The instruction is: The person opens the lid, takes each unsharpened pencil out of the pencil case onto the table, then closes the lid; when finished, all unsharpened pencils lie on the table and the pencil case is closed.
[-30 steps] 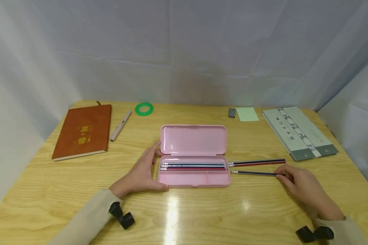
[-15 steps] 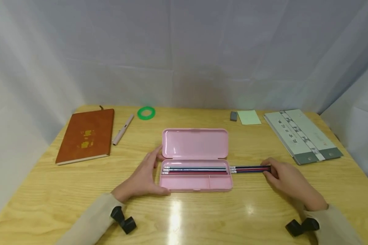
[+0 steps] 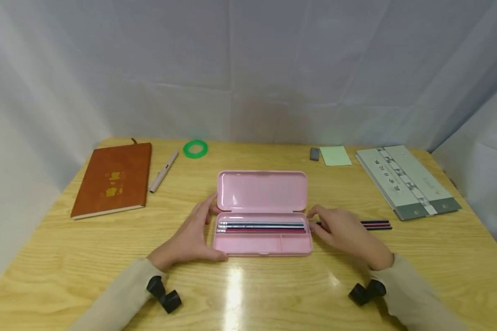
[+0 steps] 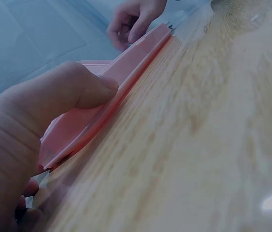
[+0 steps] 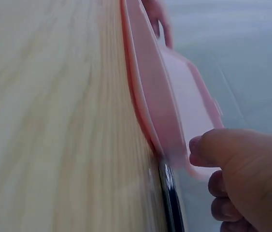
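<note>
A pink pencil case (image 3: 248, 244) lies open on the wooden table, lid folded back. Several pencils (image 3: 265, 225) rest in its rear compartment, with silver ferrules at the left. My left hand (image 3: 192, 234) grips the case's left end, thumb along the front edge and fingers behind. In the left wrist view its thumb (image 4: 94, 92) presses the case's side. At the case's right end, my right hand (image 3: 343, 232) has thumb and forefinger apart, fingertips right at the end wall. Beneath it lies a bundle of dark and red pencils (image 3: 377, 225), partly hidden, outside the case.
A brown notebook (image 3: 113, 179), a pale pen (image 3: 164, 171) and a green tape ring (image 3: 195, 155) lie at the left. Toward the right back are a grey eraser (image 3: 314, 154), green sticky notes (image 3: 335, 156) and a pale green notebook (image 3: 406, 184). A white curtain (image 3: 269, 69) hangs behind.
My right hand first brought the separate pencil against the other two. It then let go of their right ends and slid left to the case's end. The left hand stays put.
</note>
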Tool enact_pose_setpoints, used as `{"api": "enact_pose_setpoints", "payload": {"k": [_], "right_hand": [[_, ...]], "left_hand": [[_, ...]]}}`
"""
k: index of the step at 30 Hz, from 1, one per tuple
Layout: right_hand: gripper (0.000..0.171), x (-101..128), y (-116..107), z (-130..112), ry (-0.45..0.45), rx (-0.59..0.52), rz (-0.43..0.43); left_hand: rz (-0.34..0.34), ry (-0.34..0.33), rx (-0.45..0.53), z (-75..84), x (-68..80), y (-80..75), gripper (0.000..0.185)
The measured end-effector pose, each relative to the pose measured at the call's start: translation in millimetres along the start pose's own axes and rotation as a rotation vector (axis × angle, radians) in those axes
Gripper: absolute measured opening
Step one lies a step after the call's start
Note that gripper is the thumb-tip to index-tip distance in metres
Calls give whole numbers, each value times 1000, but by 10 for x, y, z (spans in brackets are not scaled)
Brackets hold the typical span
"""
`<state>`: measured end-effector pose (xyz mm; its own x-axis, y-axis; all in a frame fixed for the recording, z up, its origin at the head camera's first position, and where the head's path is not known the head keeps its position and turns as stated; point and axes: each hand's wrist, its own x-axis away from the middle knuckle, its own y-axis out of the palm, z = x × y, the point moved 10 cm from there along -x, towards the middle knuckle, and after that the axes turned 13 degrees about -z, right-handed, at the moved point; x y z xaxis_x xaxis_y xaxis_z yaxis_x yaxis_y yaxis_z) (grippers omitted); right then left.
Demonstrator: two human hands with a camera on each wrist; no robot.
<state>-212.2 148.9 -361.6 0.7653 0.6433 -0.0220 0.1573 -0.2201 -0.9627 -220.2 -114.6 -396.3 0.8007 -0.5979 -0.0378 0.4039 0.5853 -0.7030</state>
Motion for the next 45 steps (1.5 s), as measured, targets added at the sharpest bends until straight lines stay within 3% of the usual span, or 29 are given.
{"api": "enact_pose_setpoints", "payload": {"k": [3, 7, 13, 17, 21, 26, 30, 36, 39, 45], "right_hand": [[18, -201, 39, -145, -32, 27, -15], [20, -400, 124, -277, -45, 27, -105], [8, -500, 163, -331, -3, 30, -177], [5, -502, 146, -312, 19, 8, -171], [7, -431, 60, -307, 6, 0, -88], [9, -110, -81, -140, 12, -9, 52], [11, 371, -157, 170, 81, 12, 151], [13, 1051, -197, 604, 204, 30, 215], [12, 1190, -200, 687, 205, 59, 224], [19, 1247, -163, 748, 226, 88, 198]], "left_hand": [[7, 6, -2, -4, 7, -15, 138], [19, 17, -7, 0, 2, -25, 137], [21, 24, -9, -3, -1, -17, 138], [21, 24, -3, -1, -14, -15, 138], [7, 9, 4, -6, -6, -1, 137], [6, -9, 8, -11, 19, -7, 136], [6, 0, -3, 3, 4, -16, 136], [4, 17, -11, 22, -27, -26, 136], [8, 14, -6, 16, -30, -40, 136], [3, 4, -4, 2, -11, -11, 136]]}}
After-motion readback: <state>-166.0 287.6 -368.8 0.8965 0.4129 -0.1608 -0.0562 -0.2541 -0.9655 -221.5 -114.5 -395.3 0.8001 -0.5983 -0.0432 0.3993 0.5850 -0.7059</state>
